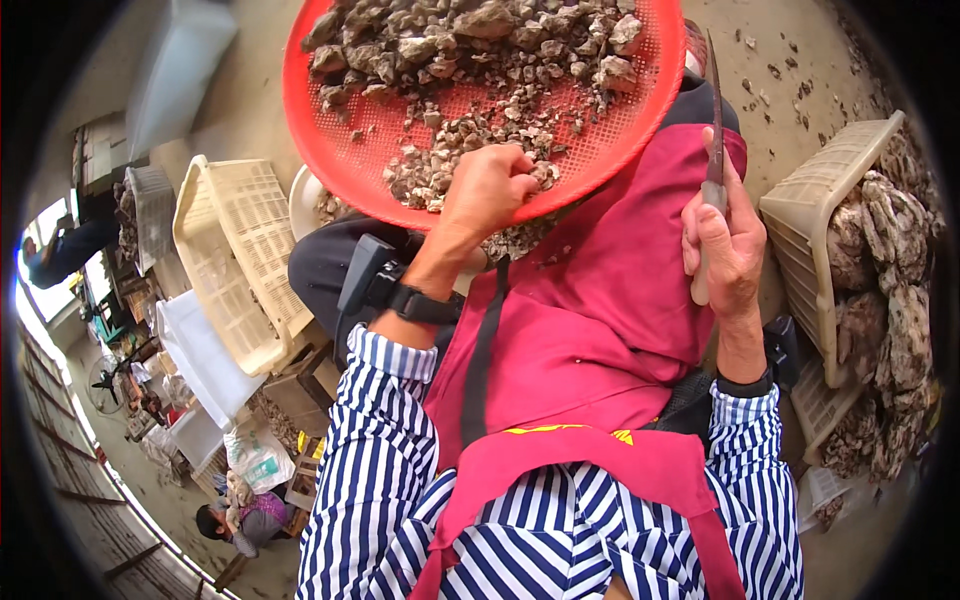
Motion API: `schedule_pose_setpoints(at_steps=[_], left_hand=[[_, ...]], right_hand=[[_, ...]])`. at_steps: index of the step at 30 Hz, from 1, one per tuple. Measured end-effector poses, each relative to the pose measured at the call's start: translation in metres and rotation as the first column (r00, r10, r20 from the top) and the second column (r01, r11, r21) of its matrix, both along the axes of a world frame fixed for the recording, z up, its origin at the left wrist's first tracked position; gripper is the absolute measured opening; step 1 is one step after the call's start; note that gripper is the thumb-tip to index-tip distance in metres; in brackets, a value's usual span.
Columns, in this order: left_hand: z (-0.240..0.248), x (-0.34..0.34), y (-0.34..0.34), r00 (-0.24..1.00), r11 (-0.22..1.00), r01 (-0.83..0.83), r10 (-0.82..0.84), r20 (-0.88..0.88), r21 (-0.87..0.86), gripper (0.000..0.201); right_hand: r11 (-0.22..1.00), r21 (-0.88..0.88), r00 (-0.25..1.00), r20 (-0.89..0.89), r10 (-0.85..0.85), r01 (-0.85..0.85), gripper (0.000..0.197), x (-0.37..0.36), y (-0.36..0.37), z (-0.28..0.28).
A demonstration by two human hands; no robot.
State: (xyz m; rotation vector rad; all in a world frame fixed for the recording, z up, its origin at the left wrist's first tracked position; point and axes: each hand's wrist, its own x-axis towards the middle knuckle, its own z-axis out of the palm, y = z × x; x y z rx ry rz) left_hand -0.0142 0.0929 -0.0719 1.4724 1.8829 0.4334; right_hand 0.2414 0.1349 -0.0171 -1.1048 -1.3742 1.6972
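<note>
A round red plastic sieve basket (335,185) rests in front of my knees. Grey-brown rough lumps (430,45) crowd its far half, and smaller pale chips (415,170) are heaped toward its near rim. My left hand (488,190) is over the near rim beside these chips, its fingers curled in. Whatever those fingers may hold is hidden. My right hand (728,245), raised over the right side of my lap, is wrapped round the pale handle of a knife (715,130). The knife's dark, narrow blade points away from me.
On the right, a cream plastic crate (800,210) is tipped beside large wrinkled brown pieces (890,240). Cream crates (225,250) and a white tub (205,350) stand at my left. A person (250,520) is low at the far left. Crumbs lie on the floor (770,100).
</note>
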Motion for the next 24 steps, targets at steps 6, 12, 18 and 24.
schedule_pose_setpoints(at_steps=[6,12,18,24], left_hand=[[0.013,-0.011,-0.003,0.593,0.855,-0.379,0.518,0.617,-0.354,0.011],[0.024,-0.013,-0.005,0.148,0.842,-0.335,0.489,0.859,-0.422,0.022],[0.040,-0.001,-0.008,0.044,0.896,-0.286,0.368,0.929,-0.341,0.046],[0.057,0.006,-0.024,0.052,0.906,-0.306,0.322,0.945,-0.292,0.033]], right_hand=[[0.999,-0.007,0.999,-0.010,-0.047,0.047,0.053,-0.005,0.000,0.006],[0.998,-0.035,0.998,-0.003,-0.059,0.059,0.053,-0.010,0.000,0.011],[0.999,-0.031,0.998,0.052,-0.024,0.026,0.054,-0.009,0.000,0.010],[0.995,-0.057,0.995,0.037,0.089,-0.087,0.055,-0.027,-0.007,0.020]])
